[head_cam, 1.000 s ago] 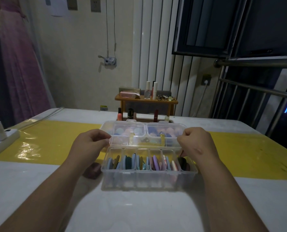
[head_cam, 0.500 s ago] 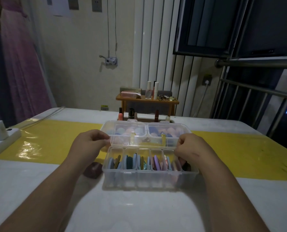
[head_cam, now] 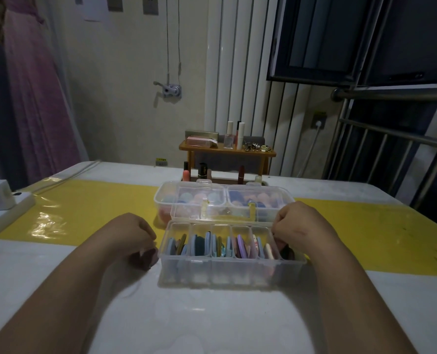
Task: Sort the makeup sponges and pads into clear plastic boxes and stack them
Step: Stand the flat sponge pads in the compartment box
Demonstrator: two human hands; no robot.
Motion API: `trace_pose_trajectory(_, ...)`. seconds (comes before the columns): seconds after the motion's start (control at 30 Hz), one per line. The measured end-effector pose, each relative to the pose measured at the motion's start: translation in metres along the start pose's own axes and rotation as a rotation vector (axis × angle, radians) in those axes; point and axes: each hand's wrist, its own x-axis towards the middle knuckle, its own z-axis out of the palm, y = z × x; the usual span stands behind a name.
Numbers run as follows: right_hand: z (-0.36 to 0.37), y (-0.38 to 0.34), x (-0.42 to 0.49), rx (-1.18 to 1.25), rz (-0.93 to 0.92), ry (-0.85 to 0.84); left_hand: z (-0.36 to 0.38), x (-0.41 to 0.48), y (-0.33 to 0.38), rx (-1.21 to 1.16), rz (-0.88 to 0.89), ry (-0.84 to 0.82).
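Makeup pads (head_cam: 240, 247) of blue, dark green, purple and pink stood on edge in the five compartments of a clear plastic box (head_cam: 232, 274), which sat on the white counter (head_cam: 212, 315) between the two forearms. Directly behind this box a clear lid (head_cam: 186, 213) with two pale yellow latches stood raised. Behind the lid lay a second clear box (head_cam: 161, 200), holding round sponges (head_cam: 199, 198) in pink and blue.

The left hand (head_cam: 130, 233) was just to the left of the compartmented box, fingers curled down over a dark pink sponge (head_cam: 147, 258) that lay on the counter beside the box wall. Whether the fingers grasped the sponge or only touched it could not be told. The right hand (head_cam: 304, 228) was at the right end of the same box, fingers curled down into the end compartment among the pads. Whether it pinched one could not be told.

Beyond the box, a yellow strip (head_cam: 89, 213) crossed the counter. Farther back stood a small wooden shelf (head_cam: 227, 149) with bottles and, below it, lipsticks (head_cam: 186, 172). Far to the left lay a white power strip (head_cam: 5, 208).
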Motion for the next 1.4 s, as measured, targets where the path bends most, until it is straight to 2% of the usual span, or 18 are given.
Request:
trace_pose_trajectory(0.1,0.002,0.0,0.0,-0.032,0.023,-0.014,0.0,0.0,-0.002,0.115,0.023,-0.061)
trace_pose_trajectory(0.2,0.003,-0.002,-0.001,-0.088,0.022,-0.018,0.0,-0.002,-0.002,0.231,0.043,-0.05)
trace_pose_trajectory(0.37,-0.001,-0.005,-0.006,-0.113,-0.001,0.0,-0.001,-0.001,-0.001,0.232,0.077,0.014)
trace_pose_trajectory(0.57,-0.004,-0.012,-0.013,0.016,-0.051,0.151,0.0,-0.003,0.008,-0.011,0.165,0.242)
trace_pose_trajectory(0.67,0.001,-0.016,-0.016,0.109,-0.154,0.2,0.002,-0.006,0.012,0.013,0.257,0.408)
trace_pose_trajectory(0.8,0.016,-0.027,-0.018,0.255,-0.298,0.155,0.005,-0.012,0.022,0.022,0.379,0.553)
trace_pose_trajectory(0.93,0.025,-0.034,-0.021,0.333,-0.414,0.074,0.008,-0.02,0.03,0.029,0.531,0.619)
trace_pose_trajectory(1.03,0.027,-0.037,-0.025,0.422,-0.472,0.02,0.013,-0.023,0.035,-0.072,0.578,0.61)
trace_pose_trajectory(1.2,0.028,-0.043,-0.029,0.555,-0.543,-0.11,0.025,-0.03,0.046,-0.319,0.583,0.433)
trace_pose_trajectory(1.4,0.028,-0.043,-0.03,0.593,-0.583,-0.083,0.037,-0.029,0.049,-0.238,0.601,0.301)
